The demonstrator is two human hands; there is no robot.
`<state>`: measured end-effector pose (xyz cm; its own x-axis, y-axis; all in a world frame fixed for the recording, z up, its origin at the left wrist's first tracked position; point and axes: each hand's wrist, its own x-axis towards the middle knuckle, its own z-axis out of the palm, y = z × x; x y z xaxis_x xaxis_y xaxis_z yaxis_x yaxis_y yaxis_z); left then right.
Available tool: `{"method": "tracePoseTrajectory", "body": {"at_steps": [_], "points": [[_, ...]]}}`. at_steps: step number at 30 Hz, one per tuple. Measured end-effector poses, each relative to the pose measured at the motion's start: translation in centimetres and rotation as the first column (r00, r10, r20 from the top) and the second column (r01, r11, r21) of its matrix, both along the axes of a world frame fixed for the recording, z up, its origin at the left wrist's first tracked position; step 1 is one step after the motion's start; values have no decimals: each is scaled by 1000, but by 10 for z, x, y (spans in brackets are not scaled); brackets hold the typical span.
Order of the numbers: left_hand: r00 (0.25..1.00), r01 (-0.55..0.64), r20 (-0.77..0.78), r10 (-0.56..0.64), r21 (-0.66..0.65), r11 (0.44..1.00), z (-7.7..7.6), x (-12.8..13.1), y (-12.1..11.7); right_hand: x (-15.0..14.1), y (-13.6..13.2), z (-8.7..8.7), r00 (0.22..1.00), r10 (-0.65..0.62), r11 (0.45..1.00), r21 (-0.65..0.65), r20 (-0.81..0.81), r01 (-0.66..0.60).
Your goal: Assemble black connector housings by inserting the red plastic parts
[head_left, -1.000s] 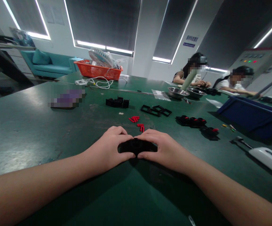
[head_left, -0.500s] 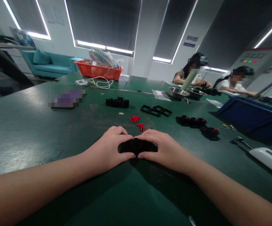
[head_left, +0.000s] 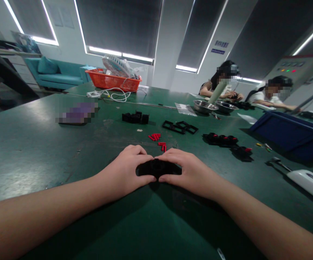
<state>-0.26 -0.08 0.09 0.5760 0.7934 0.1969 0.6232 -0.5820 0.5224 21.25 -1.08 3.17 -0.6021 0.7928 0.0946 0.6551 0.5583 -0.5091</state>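
Green tabletop (head_left: 37,144) spreads out under your forearms, scuffed and shiny on the left, with a teal sofa (head_left: 60,76) and dark blinds (head_left: 118,27) beyond it. Right in front of you, low in the middle of the view, sits the black part (head_left: 158,169), gripped between your two hands. It looks dark and wide, with a rounded shape at its centre; its finer detail is lost in shadow, and your fingers cover some of its edges. Your left hand (head_left: 131,169) curls around one side and your right hand (head_left: 193,169) around the other, fingers along the far edge, thumbs along the near one, the thumb tips close together. Just past your fingers lie small red pieces (head_left: 154,137) in two loose clusters. Farther off you have a black assembly (head_left: 135,117) and, to its right, black frames (head_left: 180,127). To your right are black parts with red tops (head_left: 223,140), a blue bin (head_left: 291,133) and a white tool (head_left: 310,184). An orange basket (head_left: 113,80) stands at the back, and two people (head_left: 224,81) sit at the far right, behind metal bowls (head_left: 205,107).
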Motion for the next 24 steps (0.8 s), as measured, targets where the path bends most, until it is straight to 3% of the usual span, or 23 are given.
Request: {"method": "tracePoseTrajectory", "body": {"at_steps": [24], "points": [[1000,-13,1,13,-15,1000,1,0,0,0,0,-1,1000,7,1000,7,-12,-7]]}}
